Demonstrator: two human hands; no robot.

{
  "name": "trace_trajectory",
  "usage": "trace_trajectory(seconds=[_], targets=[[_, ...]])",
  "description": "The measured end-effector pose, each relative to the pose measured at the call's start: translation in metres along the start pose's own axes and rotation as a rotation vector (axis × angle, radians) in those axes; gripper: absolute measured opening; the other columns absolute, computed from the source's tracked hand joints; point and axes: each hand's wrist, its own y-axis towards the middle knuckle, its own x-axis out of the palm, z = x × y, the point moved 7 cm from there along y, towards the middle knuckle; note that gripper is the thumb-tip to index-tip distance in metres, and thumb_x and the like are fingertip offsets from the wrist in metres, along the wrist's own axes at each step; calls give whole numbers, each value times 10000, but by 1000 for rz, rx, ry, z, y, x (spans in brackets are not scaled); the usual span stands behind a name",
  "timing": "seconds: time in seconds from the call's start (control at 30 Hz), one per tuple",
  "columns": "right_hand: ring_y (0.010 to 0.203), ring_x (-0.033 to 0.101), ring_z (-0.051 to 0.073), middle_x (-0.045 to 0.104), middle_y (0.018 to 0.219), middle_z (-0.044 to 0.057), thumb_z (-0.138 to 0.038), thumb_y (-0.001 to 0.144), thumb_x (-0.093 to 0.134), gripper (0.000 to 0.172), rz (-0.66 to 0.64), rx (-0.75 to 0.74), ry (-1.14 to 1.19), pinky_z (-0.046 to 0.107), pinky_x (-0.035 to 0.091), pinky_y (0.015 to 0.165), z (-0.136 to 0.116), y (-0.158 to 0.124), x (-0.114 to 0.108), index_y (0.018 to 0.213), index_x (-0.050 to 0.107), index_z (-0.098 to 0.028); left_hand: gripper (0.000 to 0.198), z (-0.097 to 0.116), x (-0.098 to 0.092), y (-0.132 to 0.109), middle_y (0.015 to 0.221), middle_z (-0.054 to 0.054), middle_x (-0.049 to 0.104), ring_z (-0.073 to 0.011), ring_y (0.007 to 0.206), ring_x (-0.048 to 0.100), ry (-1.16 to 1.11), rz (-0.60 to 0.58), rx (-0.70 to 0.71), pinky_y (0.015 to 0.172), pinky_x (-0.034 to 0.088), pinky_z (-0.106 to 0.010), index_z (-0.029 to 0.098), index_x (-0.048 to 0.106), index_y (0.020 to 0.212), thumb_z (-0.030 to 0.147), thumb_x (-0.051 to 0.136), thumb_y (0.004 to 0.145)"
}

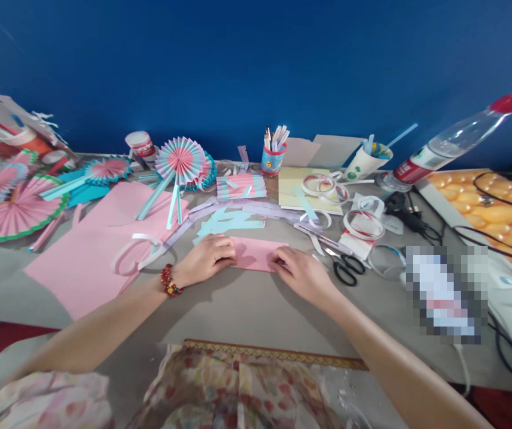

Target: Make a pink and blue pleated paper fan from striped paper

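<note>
A folded pink paper strip point(256, 255) lies flat on the grey table in front of me. My left hand point(208, 259) grips its left end, thumb and fingers pinched together, a red beaded bracelet point(171, 280) at the wrist. At the other end, my right hand point(303, 274) has its fingers curled onto the paper. Light-blue paper strips point(229, 221) lie in a loose heap just beyond it. Close to my right hand are black-handled scissors point(346, 268) and a grey cutter knife point(322, 236).
Large pink sheets point(99, 238) and finished paper fans point(179, 161) cover the left side. Behind stand a pen cup point(273, 158) and a pleated paper piece point(241, 186). Tape rolls point(363, 225), a glue gun point(405, 211), a plastic bottle point(443, 152) and cables sit to the right.
</note>
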Motion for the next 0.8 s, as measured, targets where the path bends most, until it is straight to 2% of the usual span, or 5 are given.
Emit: trace_trajectory(seconds=[0.47, 0.8], targets=[[706, 582, 151, 645, 804, 25, -227, 904, 547, 153, -33, -61, 257, 240, 403, 636, 7, 6, -17, 768, 609, -199, 302, 2, 3, -4, 862, -32, 606, -175, 834, 530, 108, -7, 4, 788, 358, -307, 179, 618, 811, 347, 462, 1007], [744, 593, 152, 655, 860, 27, -209, 871, 572, 75, -124, -49, 347, 244, 429, 683, 16, 6, -13, 841, 640, -202, 306, 1, 3, -4, 833, -31, 586, -182, 820, 516, 104, -13, 12, 783, 358, -308, 187, 616, 823, 361, 447, 1010]])
